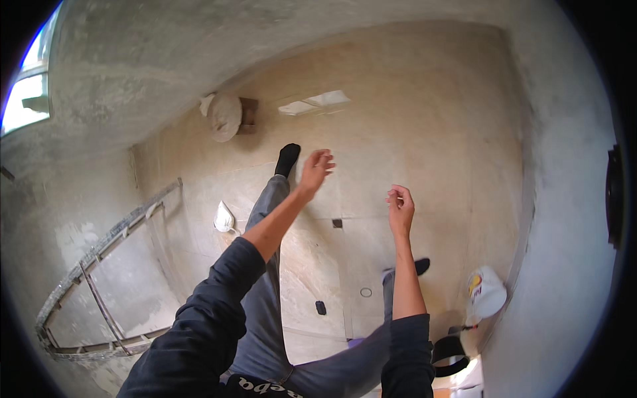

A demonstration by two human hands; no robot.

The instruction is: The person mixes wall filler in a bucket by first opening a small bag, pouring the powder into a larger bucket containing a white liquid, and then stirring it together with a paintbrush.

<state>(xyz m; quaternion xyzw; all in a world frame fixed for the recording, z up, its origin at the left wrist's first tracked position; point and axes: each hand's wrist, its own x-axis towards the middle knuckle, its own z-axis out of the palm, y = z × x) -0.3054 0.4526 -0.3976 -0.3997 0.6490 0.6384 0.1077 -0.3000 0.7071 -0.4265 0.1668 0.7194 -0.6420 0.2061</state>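
My left hand (pixel 317 171) is held out in mid-air above the tiled floor, near my black-socked foot (pixel 288 159). Its fingers are loosely bent and apart, and nothing shows in them. Further right and a little nearer, my right hand (pixel 401 207) hangs with fingers loosely curled, also with nothing visible in it. Neither hand touches anything. Below and between them lies a small dark square (pixel 337 223) in the floor. A white cup-shaped dust mask (pixel 224 217) lies on the floor left of my leg.
A ladder (pixel 99 255) leans at the left wall. Far left stands a round-topped stool-like object (pixel 225 117). To the right are a white bucket (pixel 490 293) and a black bucket (pixel 450 355). A small black object (pixel 321 308) and a ring (pixel 365 292) lie on the floor.
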